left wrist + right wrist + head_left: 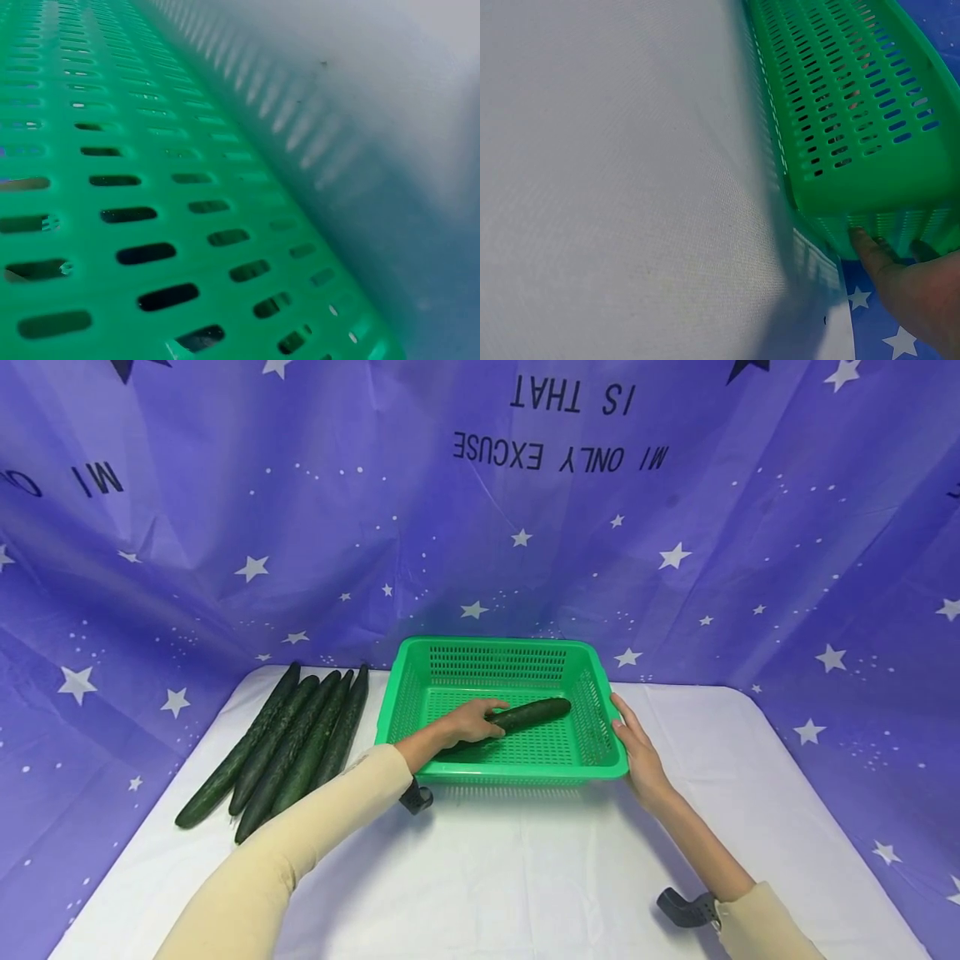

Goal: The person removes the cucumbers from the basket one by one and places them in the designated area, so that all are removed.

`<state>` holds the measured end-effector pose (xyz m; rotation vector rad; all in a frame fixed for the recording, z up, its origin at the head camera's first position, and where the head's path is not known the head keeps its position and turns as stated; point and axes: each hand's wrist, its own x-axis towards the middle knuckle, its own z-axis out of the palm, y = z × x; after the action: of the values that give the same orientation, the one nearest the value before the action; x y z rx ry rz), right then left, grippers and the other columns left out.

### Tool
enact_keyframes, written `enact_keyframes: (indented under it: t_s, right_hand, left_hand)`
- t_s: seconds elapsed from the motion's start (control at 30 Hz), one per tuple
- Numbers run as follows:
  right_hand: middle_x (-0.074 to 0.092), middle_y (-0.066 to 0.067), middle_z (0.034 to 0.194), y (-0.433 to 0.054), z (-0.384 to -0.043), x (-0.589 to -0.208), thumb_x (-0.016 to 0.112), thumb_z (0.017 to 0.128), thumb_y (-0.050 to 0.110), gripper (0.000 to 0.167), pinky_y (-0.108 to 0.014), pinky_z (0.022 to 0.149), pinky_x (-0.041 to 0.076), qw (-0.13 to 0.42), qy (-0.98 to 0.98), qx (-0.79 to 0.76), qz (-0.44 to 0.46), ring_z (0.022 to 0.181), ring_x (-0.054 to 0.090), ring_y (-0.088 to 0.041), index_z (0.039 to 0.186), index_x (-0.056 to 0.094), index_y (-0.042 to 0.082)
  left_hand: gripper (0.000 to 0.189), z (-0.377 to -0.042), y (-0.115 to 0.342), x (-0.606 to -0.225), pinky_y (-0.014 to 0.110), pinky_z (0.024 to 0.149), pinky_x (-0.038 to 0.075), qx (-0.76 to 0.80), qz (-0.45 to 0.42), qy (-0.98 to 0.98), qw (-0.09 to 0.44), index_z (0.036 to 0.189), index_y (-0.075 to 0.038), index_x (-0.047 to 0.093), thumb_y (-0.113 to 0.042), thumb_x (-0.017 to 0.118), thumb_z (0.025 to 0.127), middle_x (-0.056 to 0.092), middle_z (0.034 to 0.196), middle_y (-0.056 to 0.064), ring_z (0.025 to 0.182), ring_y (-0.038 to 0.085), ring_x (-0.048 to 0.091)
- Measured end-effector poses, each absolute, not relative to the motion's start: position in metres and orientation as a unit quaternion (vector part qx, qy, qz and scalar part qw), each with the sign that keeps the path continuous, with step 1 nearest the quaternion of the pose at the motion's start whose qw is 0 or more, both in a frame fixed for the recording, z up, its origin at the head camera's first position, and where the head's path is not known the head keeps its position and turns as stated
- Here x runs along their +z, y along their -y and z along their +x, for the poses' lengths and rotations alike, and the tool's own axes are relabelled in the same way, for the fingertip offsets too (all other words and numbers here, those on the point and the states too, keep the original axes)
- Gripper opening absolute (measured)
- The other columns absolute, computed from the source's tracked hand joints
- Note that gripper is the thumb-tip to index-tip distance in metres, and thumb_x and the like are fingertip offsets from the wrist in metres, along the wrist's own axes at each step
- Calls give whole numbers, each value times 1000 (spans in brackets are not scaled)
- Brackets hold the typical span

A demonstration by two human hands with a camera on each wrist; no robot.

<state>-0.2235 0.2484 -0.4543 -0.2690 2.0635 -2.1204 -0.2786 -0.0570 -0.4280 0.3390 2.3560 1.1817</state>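
A dark green cucumber point(534, 715) lies slanted inside the green plastic basket point(517, 771). My left hand point(472, 722) reaches over the basket's near left corner and grips the cucumber, thumb on its near side and fingers on its far side. Part of the cucumber is hidden under that hand. On the right, my right hand point(640, 752) touches the basket's right end with extended fingers. The right wrist view shows a digit of the right hand point(919, 292) against the outside of the slotted basket point(877, 184). Only the slotted basket wall point(172, 225) fills the left wrist view, without the hand.
Several cucumbers point(288, 743) lie side by side at the left of the white-covered table point(525, 868). A purple curtain point(525, 568) with stars and lettering hangs behind and at both sides. Dark wrist mounts point(686, 908) show below the hands.
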Motion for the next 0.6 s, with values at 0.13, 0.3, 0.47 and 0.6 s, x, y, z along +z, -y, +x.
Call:
enact_keyframes:
  t_s: [0.13,0.3,0.47,0.6]
  right_hand:
    - [20,-16,157,-249,-223,-454,29,111,38,58,-25,88,48,85,-688,-715,-94,117,48,-20,163,5,25]
    - [19,-15,159,-249,-223,-455,28,111,37,58,-24,90,47,82,-690,-713,-93,120,46,-21,163,5,25]
    - [22,-16,157,-248,-223,-455,28,111,36,58,-24,88,48,83,-689,-714,-93,115,50,-20,163,6,25]
    - [24,-16,156,-248,-223,-453,28,111,36,57,-25,87,49,84,-690,-713,-95,115,51,-21,163,6,25]
  left_hand:
    - [60,-280,56,-431,47,101,44,412,129,-871,234,154,-13,41,-5,62,99,42,150,18,134,34,43]
    - [58,-279,56,-434,42,92,48,397,131,-881,223,151,-14,47,-1,63,97,50,141,17,122,32,53]
    - [59,-280,56,-434,45,95,48,389,139,-884,218,151,-15,47,0,63,96,50,141,18,126,34,51]
    - [57,-280,56,-431,41,90,50,378,157,-888,211,148,-15,49,1,64,95,49,142,18,124,32,51]
